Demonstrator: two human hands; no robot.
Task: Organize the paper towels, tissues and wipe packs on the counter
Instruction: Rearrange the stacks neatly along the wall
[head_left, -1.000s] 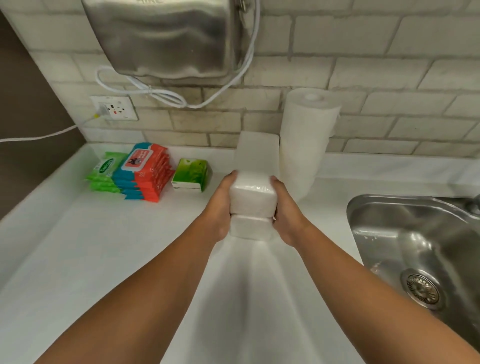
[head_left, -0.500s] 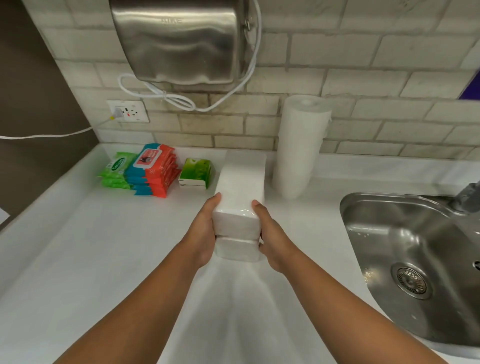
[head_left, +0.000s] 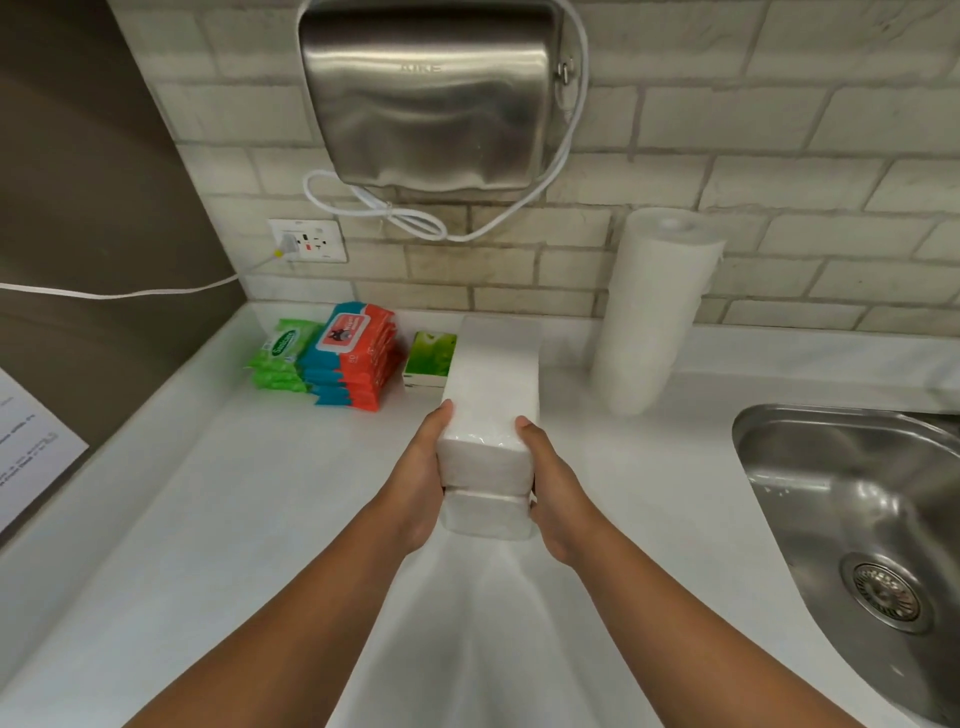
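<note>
**Two stacked white tissue packs held between both hands above the surface**

Two long white tissue packs (head_left: 491, 415), one stacked on the other and wrapped in clear film, are clamped at their near end between both hands. The left hand (head_left: 418, 491) is pressed flat against the left side, thumb on the upper edge; the right hand (head_left: 553, 501) is pressed against the right side likewise. The fingers of both hands are closed around the stack; the fingertips beneath it are hidden. Whether the far end of the stack rests on the white surface (head_left: 218, 519) cannot be told.

Along the back wall, left of the stack, a small green tissue box (head_left: 428, 358) is seen, partly covered by the stack's far end. Further left, a pile of red-and-blue wipe packs (head_left: 353, 358) is noted, with a pile of green wipe packs (head_left: 283, 358) just beside it, the two apparently touching. To the right of the stack, an upright paper towel roll (head_left: 652, 306) stands against the tiled wall, apart from the stack.

A steel sink (head_left: 857, 519) is set into the surface at the right. A steel hand dryer (head_left: 431, 98) is mounted on the wall above, its white cable (head_left: 374, 208) looped below.
</note>
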